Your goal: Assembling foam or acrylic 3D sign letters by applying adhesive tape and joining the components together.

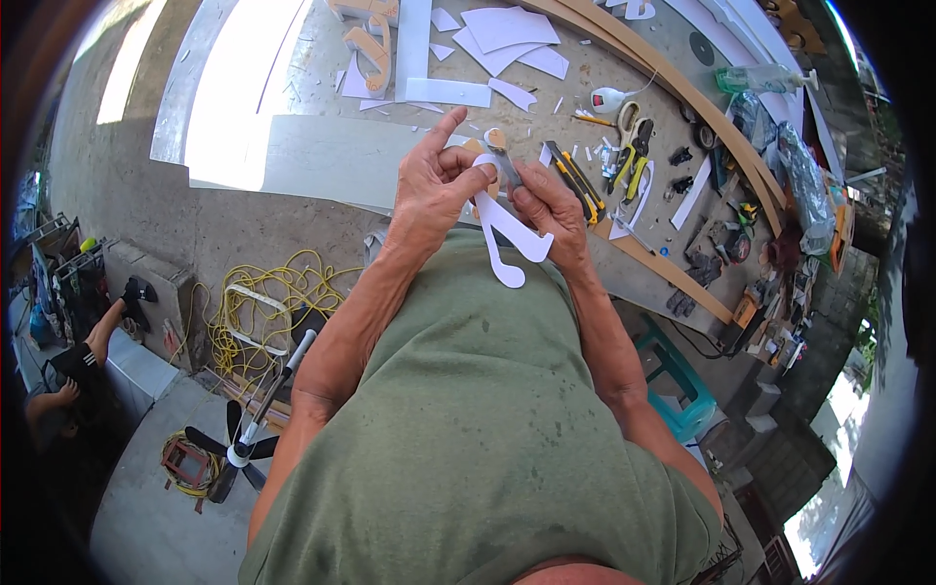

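Forking into two strips, the white cutout (pixel 517 235) seems paper-thin.

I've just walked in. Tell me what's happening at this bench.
A person in a green shirt stands at a cluttered worktable. The left grip pinches a curved white cut-out near its top, its two ends hanging down. The right grip holds a thin grey tool close beside it; its exact kind is unclear. White offcuts lie farther across the table, and a yellow-and-black utility knife lies to the right.
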Available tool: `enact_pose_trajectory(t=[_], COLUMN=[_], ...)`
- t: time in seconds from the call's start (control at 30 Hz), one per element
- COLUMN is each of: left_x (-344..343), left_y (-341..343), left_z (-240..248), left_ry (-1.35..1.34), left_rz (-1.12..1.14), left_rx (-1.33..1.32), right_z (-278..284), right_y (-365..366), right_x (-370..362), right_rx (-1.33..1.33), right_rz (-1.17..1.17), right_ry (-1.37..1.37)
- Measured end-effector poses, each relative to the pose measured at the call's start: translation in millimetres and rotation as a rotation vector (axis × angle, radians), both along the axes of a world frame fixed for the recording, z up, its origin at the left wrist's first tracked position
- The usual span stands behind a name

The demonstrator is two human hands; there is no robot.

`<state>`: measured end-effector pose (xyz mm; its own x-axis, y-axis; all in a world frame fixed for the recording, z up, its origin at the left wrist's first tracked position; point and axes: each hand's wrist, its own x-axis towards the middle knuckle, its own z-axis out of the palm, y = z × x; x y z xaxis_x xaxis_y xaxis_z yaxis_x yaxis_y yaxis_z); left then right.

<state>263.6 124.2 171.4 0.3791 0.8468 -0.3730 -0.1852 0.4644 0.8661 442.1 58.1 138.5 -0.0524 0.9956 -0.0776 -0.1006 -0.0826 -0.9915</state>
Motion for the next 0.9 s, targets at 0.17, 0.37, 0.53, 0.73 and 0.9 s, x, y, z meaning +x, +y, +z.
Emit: enact_pose_trajectory(t=[0.17, 0.37, 0.53, 0.73, 0.9], left_x=[2.5, -1.7, -1.1, -0.2, -2.5], left_y=[-1.5, 0.1, -0.1, -1.6, -4.0], left_z=[-0.1, 0.4, -2.9, -6.7, -19.4], left_ry=[-0.013, 0.013, -0.016, -0.134, -0.25], left_rz=[0.008, -0.054, -0.045, 0.055, 0.139], left_rx=[0.011, 0.006, 0.003, -0.054, -0.173], right_z=[9.5, 4.9, 4.9, -0.3, -5.6], right_y=[13.1, 5.7, 3.9, 6.8, 3.1], right_x=[-1.4, 8.2, 7.0, -6.9, -14.3], right_rx=[-0.076, -0.046, -0.082, 0.058, 0.157], right_rz=[0.014, 0.074, 0.071, -0.024, -0.029], right_ry=[0.03, 0.018, 0.08, -0.077, -0.181])
